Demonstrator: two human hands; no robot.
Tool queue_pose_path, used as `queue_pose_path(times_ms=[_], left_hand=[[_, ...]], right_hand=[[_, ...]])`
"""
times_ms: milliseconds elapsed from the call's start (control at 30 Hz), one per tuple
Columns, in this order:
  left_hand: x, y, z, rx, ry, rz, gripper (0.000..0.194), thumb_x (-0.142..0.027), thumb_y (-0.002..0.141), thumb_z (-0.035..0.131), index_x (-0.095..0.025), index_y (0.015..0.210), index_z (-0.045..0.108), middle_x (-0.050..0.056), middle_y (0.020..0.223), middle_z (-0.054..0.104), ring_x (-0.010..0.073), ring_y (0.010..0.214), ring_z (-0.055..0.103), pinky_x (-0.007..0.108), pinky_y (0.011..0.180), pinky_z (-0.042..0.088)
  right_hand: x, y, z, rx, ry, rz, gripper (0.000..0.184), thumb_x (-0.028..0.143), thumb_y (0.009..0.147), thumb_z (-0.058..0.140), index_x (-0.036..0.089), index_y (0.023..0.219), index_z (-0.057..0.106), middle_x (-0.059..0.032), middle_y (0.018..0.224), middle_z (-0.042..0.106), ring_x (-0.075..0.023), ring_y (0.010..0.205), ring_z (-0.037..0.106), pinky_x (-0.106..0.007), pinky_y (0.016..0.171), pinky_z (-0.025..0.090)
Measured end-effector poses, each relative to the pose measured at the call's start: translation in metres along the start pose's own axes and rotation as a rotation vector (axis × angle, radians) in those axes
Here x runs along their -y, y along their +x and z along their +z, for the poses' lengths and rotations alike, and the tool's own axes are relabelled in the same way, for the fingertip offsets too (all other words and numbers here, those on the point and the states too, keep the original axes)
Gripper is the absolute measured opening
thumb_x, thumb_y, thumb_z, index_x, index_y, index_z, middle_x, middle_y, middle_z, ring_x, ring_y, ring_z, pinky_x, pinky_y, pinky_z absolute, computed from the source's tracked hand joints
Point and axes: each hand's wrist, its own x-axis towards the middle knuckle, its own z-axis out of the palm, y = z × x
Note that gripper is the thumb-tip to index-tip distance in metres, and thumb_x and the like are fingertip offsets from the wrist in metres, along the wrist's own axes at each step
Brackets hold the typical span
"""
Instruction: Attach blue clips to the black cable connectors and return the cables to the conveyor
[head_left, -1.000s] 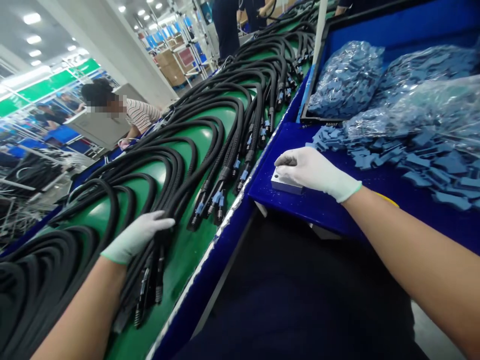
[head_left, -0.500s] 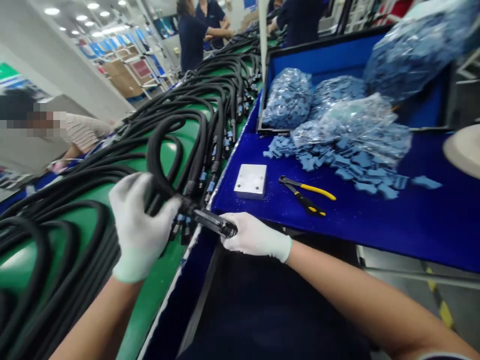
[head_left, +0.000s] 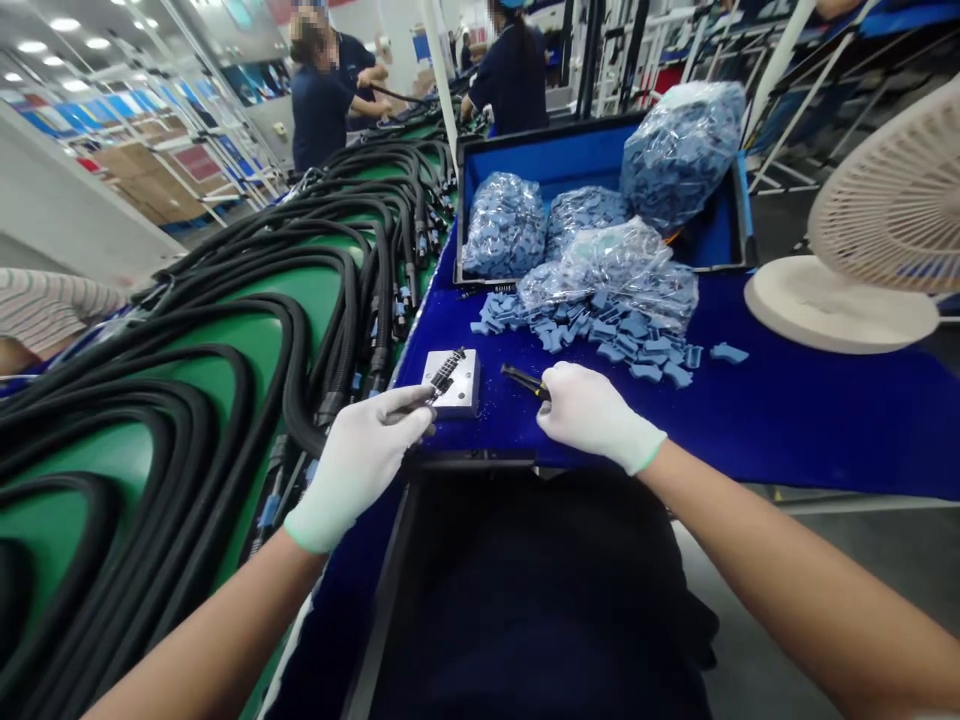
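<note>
My left hand [head_left: 360, 455], in a white glove, pinches a small black ribbed strip [head_left: 449, 369] between thumb and fingers. The strip slants over the top of a silver metal block [head_left: 466, 396]; whether it touches the block I cannot tell. To the right, my gloved right hand [head_left: 594, 415] is wrapped round the cutting pliers [head_left: 523, 380], whose dark jaws point left towards the block. Most of their yellow and black handles is hidden in the fist. Beyond both hands, loose blue plastic clips [head_left: 641, 345] lie heaped on the blue tabletop [head_left: 795, 430].
Black hoses [head_left: 296, 370] lie looped along the green conveyor [head_left: 202, 325] on the left. A blue bin [head_left: 577, 165] with bags of blue clips stands at the back. A fan [head_left: 892, 200] is on the right. Co-workers [head_left: 322, 110] stand along the line.
Both hands have left the hose end, and the view has turned right. My right hand has taken up the pliers from the table; my left now holds the ribbed strip at the block.
</note>
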Motion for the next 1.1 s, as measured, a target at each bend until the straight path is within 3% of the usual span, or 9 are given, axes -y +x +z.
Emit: queue_pose_path(times_ms=[100,267,367,600,767,833,933,1000,1100], left_hand=[[-0.015,0.01,-0.001,0.019,-0.089,-0.02,0.049,-0.044,0.087,0.075,-0.014,0.127,0.076,0.007,0.088,0.081,0.0265,0.083,0.076,0.034,0.074,0.058],[-0.028,0.016,-0.005,0.003,-0.081,-0.002,0.05,-0.046,0.088,0.075,-0.015,0.127,0.076,0.007,0.086,0.082,0.0252,0.081,0.076,0.032,0.072,0.056],[-0.03,0.016,-0.005,0.006,-0.075,0.005,0.047,-0.044,0.088,0.075,-0.015,0.125,0.077,0.007,0.086,0.082,0.0252,0.083,0.077,0.032,0.074,0.057],[-0.024,0.014,-0.003,0.045,-0.099,0.011,0.047,-0.046,0.086,0.077,-0.018,0.124,0.079,0.008,0.099,0.083,0.0283,0.091,0.078,0.035,0.079,0.06],[-0.025,0.017,-0.006,0.129,-0.043,0.049,0.046,-0.045,0.087,0.076,-0.02,0.125,0.079,0.007,0.109,0.082,0.0307,0.1,0.076,0.039,0.089,0.059],[-0.031,0.022,-0.003,0.106,-0.03,0.091,0.051,-0.044,0.087,0.075,-0.02,0.132,0.074,0.007,0.122,0.079,0.0305,0.11,0.074,0.039,0.097,0.057],[-0.041,0.032,0.005,0.062,-0.024,0.198,0.051,-0.042,0.091,0.07,-0.019,0.137,0.07,0.007,0.129,0.076,0.0282,0.116,0.072,0.037,0.102,0.054],[-0.045,0.039,0.009,0.083,0.01,0.278,0.044,-0.04,0.093,0.068,-0.018,0.131,0.073,0.007,0.127,0.077,0.0271,0.115,0.071,0.035,0.103,0.053],[-0.044,0.047,0.009,0.156,0.046,0.28,0.041,-0.041,0.097,0.061,-0.018,0.127,0.074,0.007,0.123,0.078,0.0269,0.11,0.073,0.035,0.099,0.054]], right_hand=[[0.013,-0.002,-0.007,-0.017,0.287,-0.027,0.008,0.011,0.085,0.058,0.018,0.084,0.062,-0.0067,0.083,0.068,-0.0204,0.07,0.061,-0.032,0.067,0.046],[0.049,-0.008,-0.035,0.089,0.674,-0.467,0.029,0.002,0.084,0.054,0.021,0.099,0.07,-0.0062,0.111,0.074,-0.0227,0.103,0.068,-0.034,0.095,0.053],[0.06,-0.006,-0.041,0.045,0.736,-0.553,0.035,0.004,0.09,0.052,0.023,0.112,0.072,-0.0068,0.123,0.072,-0.0236,0.116,0.066,-0.039,0.108,0.05],[0.053,-0.005,-0.028,0.062,0.664,-0.522,0.029,0.012,0.089,0.064,0.024,0.115,0.07,-0.009,0.121,0.071,-0.0274,0.114,0.066,-0.041,0.102,0.053],[0.049,-0.005,-0.01,0.032,0.576,-0.467,0.036,0.001,0.082,0.055,0.019,0.111,0.067,-0.0098,0.114,0.069,-0.0253,0.103,0.065,-0.038,0.094,0.053],[0.05,-0.004,-0.005,0.02,0.527,-0.431,0.039,-0.002,0.079,0.052,0.018,0.109,0.065,-0.0091,0.11,0.068,-0.0242,0.1,0.064,-0.035,0.09,0.051],[0.053,-0.003,-0.003,0.029,0.506,-0.32,0.026,0.002,0.084,0.053,0.019,0.102,0.062,-0.007,0.1,0.068,-0.0216,0.087,0.062,-0.032,0.078,0.048],[0.053,-0.004,-0.005,0.029,0.557,-0.273,0.023,0.009,0.089,0.057,0.019,0.109,0.061,-0.0071,0.102,0.069,-0.021,0.085,0.063,-0.031,0.076,0.048],[0.05,-0.008,-0.011,0.034,0.637,-0.292,0.044,0.014,0.092,0.062,0.018,0.135,0.052,-0.0106,0.118,0.07,-0.0234,0.097,0.067,-0.033,0.084,0.049]])
